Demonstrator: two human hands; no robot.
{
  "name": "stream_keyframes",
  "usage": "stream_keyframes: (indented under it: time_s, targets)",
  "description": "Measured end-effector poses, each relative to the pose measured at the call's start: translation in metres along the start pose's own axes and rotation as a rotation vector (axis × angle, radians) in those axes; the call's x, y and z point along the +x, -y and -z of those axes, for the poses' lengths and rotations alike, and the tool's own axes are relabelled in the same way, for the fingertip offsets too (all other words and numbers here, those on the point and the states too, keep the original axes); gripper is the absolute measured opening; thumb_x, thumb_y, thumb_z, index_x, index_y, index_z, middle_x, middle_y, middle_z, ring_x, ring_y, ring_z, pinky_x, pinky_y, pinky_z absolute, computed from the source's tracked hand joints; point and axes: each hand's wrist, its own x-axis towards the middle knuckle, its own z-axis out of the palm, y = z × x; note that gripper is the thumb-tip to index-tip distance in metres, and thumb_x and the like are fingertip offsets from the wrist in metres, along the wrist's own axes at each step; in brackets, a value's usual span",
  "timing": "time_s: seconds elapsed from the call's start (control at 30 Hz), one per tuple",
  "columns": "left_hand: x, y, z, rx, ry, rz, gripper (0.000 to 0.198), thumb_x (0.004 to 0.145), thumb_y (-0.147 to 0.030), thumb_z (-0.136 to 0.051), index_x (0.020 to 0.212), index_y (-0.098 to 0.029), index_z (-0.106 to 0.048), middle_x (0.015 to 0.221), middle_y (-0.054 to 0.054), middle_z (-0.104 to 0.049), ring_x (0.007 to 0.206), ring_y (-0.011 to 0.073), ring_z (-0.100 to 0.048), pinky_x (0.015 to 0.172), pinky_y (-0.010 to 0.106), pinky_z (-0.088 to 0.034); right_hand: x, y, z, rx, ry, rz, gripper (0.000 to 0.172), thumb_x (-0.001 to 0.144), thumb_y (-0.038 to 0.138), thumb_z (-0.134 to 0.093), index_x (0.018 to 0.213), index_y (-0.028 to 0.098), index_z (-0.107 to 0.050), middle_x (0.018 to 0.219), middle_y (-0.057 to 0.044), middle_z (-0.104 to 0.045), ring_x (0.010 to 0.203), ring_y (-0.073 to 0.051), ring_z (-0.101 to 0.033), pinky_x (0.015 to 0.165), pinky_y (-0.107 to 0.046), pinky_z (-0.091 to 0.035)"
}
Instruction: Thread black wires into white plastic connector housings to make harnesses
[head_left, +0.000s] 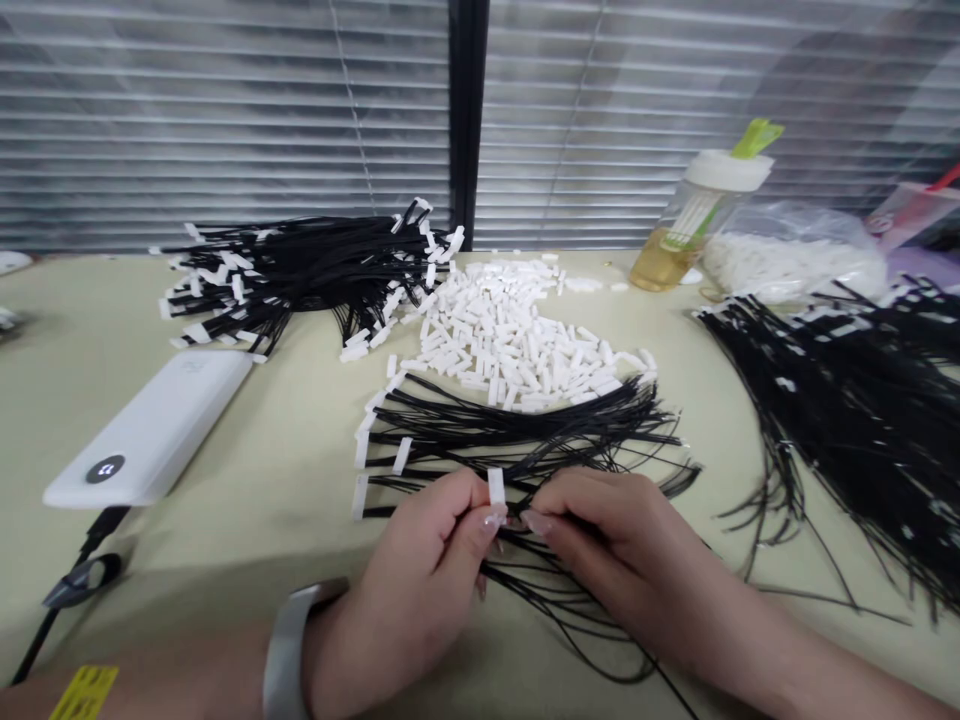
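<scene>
Between the thumb and fingers of my left hand [431, 565] is a small white connector housing [496, 487], standing upright. Close on its right, my right hand [626, 560] pinches a thin black wire near its end, the tip hidden by the fingers. Loose black wires [570, 605] hang below both hands. Just beyond lies a bundle of black wires [510, 425], with white connector housings [361, 450] on its left ends and bare ends to the right. A heap of loose white housings [517, 345] lies behind that bundle.
At the back left lies a pile of wires [322, 260] with white connectors at both ends. A white power bank [161, 425] with a cable sits left. On the right are more black wires [855, 420], a tilted bottle [694, 225] and a plastic bag [799, 255] of white pieces.
</scene>
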Motion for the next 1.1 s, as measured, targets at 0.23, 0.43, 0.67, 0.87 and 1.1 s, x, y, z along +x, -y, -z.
stream_keyframes:
  time_s: [0.23,0.43,0.67,0.87,1.1]
  targets:
    - [0.005,-0.001,-0.001,-0.191,0.0,0.099,0.023,0.083,-0.034,-0.044,0.066,-0.019,-0.049,0.059,-0.002,-0.046,0.053,0.0108,-0.044,0.044,0.018,-0.039,-0.001,-0.004,0.002,-0.098,-0.115,0.063,0.012,0.085,0.018,-0.043,0.081,0.019,-0.054,0.072,0.001,-0.055,0.067,-0.008,-0.05,0.061,-0.019,-0.037]
    - [0.016,0.002,0.0,-0.493,-0.204,0.209,0.026,0.083,-0.042,-0.044,0.077,-0.018,-0.053,0.063,-0.002,-0.048,0.053,0.0088,-0.045,0.046,0.018,-0.041,-0.012,-0.004,0.038,-0.381,-0.52,0.063,0.015,0.081,0.022,-0.048,0.067,0.017,-0.048,0.063,0.0,-0.047,0.06,-0.01,-0.044,0.055,-0.023,-0.034]
    - [0.02,0.005,0.002,-0.577,-0.281,0.216,0.025,0.078,-0.042,-0.052,0.079,-0.017,-0.057,0.068,0.0,-0.052,0.059,0.0099,-0.049,0.048,0.02,-0.042,-0.011,-0.008,0.047,-0.432,0.099,-0.161,0.021,0.081,0.028,-0.046,0.062,0.019,-0.049,0.054,0.003,-0.049,0.049,-0.007,-0.041,0.044,-0.02,-0.03]
    - [0.022,0.005,0.002,-0.637,-0.302,0.217,0.025,0.076,-0.041,-0.054,0.077,-0.017,-0.057,0.063,-0.002,-0.05,0.052,0.0086,-0.048,0.046,0.021,-0.04,-0.015,-0.017,0.042,-0.549,-0.106,-0.186,0.022,0.075,0.04,-0.055,0.076,0.02,-0.045,0.055,0.005,-0.05,0.043,-0.006,-0.039,0.041,-0.02,-0.029]
    - [0.023,0.005,0.002,-0.633,-0.301,0.216,0.026,0.075,-0.043,-0.055,0.078,-0.017,-0.057,0.064,-0.002,-0.051,0.051,0.0079,-0.047,0.047,0.022,-0.04,-0.012,-0.016,0.046,-0.49,0.041,-0.142,0.01,0.08,0.025,-0.048,0.072,0.022,-0.052,0.062,0.004,-0.055,0.053,-0.007,-0.046,0.048,-0.019,-0.035]
